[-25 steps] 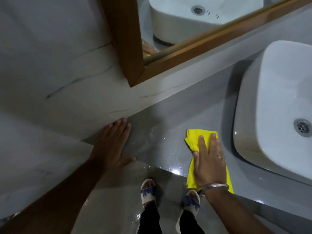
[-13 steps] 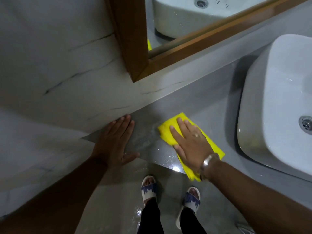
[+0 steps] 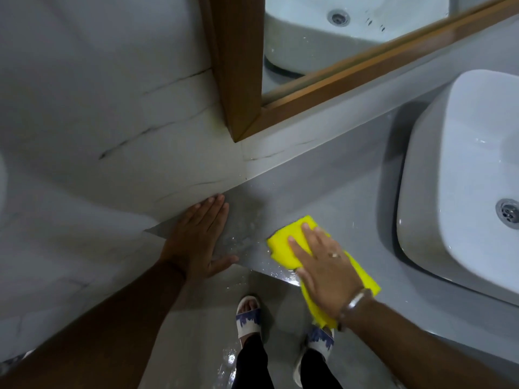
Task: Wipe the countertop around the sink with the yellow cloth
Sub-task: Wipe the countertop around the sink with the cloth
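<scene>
The yellow cloth (image 3: 283,245) lies flat on the grey countertop (image 3: 337,192), left of the white basin sink (image 3: 463,178). My right hand (image 3: 323,265) presses down on the cloth with fingers spread, near the counter's front edge; part of the cloth hangs over that edge. My left hand (image 3: 196,237) rests flat and empty on the counter's left end, where it meets the marble wall. A wet patch with droplets (image 3: 241,237) shines between the two hands.
A wood-framed mirror (image 3: 280,102) hangs on the marble wall (image 3: 112,108) behind the counter and reflects the basin. Below the counter edge I see my feet in white and blue sandals (image 3: 248,318) on a wet grey floor.
My right hand slid the cloth left across the counter, then drew it back a little toward the front edge. My left hand stayed planted in place.
</scene>
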The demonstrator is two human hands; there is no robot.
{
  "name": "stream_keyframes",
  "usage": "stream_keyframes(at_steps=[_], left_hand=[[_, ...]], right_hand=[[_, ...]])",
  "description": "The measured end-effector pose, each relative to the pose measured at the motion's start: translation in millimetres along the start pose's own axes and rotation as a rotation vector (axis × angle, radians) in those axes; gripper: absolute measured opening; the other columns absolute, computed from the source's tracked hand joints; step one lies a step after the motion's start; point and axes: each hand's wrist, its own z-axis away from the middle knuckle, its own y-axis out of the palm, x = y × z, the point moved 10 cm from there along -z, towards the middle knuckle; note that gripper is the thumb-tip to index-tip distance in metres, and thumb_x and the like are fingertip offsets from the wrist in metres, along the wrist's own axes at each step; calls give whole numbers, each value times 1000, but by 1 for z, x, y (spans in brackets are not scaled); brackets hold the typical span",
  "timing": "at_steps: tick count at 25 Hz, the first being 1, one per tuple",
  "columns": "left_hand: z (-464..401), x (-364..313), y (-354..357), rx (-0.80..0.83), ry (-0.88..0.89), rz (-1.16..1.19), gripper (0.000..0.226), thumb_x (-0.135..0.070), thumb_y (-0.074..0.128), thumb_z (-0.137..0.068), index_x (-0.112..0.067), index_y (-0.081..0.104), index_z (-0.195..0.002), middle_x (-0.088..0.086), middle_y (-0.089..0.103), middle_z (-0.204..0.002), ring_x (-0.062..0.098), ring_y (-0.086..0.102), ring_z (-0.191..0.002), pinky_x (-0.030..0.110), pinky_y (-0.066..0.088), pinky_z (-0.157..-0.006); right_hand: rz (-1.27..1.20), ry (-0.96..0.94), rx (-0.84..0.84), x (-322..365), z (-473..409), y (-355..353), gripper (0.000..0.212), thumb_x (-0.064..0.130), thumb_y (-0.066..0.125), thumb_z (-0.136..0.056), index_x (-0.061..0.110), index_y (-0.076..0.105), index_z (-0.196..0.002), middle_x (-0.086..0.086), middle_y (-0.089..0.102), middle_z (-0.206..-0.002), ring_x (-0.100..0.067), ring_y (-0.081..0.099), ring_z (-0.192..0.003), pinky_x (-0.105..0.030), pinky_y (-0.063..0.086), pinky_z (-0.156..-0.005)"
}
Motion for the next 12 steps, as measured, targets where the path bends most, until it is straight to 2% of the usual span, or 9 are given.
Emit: stream_keyframes(at_steps=[2, 4, 6, 7, 9, 11, 12], left_hand=[[1, 0, 2, 0, -4, 6, 106, -78, 36, -79, -3, 21, -151, 16, 19, -160, 27, 17, -148, 39, 8, -120], [-1, 0, 4, 2, -4, 4, 106, -79, 36, -79, -2, 20, -151, 16, 19, -160, 28, 17, -148, 41, 12, -120], [-2, 0, 4, 7, 5, -11, 107, -79, 35, -79, -1, 22, -150, 18, 21, -159, 30, 20, -147, 43, 15, -119], [-2, 0, 5, 21, 4, -11, 107, -79, 34, -80, 0, 23, -149, 19, 22, -158, 31, 22, -146, 43, 16, -119], [-1, 1, 4, 29, 2, -14, 106, -80, 29, -81, 1, 23, -149, 19, 24, -158, 31, 23, -145, 42, 16, -119], [-2, 1, 6, 33, 11, -15, 107, -81, 26, -81, 0, 21, -150, 18, 20, -159, 30, 19, -147, 42, 14, -119], [-1, 2, 9, 45, 10, -10, 108, -82, 25, -81, -1, 18, -151, 18, 16, -160, 29, 16, -148, 42, 12, -120]], right_hand=[[-4, 202, -44, -60, -14, -11, 57, 47, 11, -97, 23, 28, -146, -18, 28, -153, -42, 32, -137, -53, 37, -106], [-44, 395, -60, -100, -69, -22, 58, 44, 16, -95, 22, 22, -149, -19, 17, -157, -42, 19, -142, -51, 22, -114], [-65, 307, -28, -59, -110, -16, 64, 44, 14, -90, 21, 23, -149, -21, 14, -157, -40, 14, -144, -50, 14, -117], [-81, 211, -21, -25, -110, -12, 65, 44, 16, -87, 23, 26, -148, -19, 17, -157, -38, 16, -143, -51, 16, -117], [-84, -25, 12, 31, -69, 2, 61, 38, 32, -85, 28, 32, -145, -12, 27, -155, -35, 27, -141, -49, 21, -116], [-36, -124, 28, 27, -19, 2, 60, 38, 35, -85, 28, 30, -144, -12, 31, -153, -33, 33, -138, -47, 25, -113], [-12, -97, 5, 2, -16, 0, 59, 39, 32, -87, 27, 28, -145, -14, 31, -153, -35, 34, -137, -49, 30, -111]])
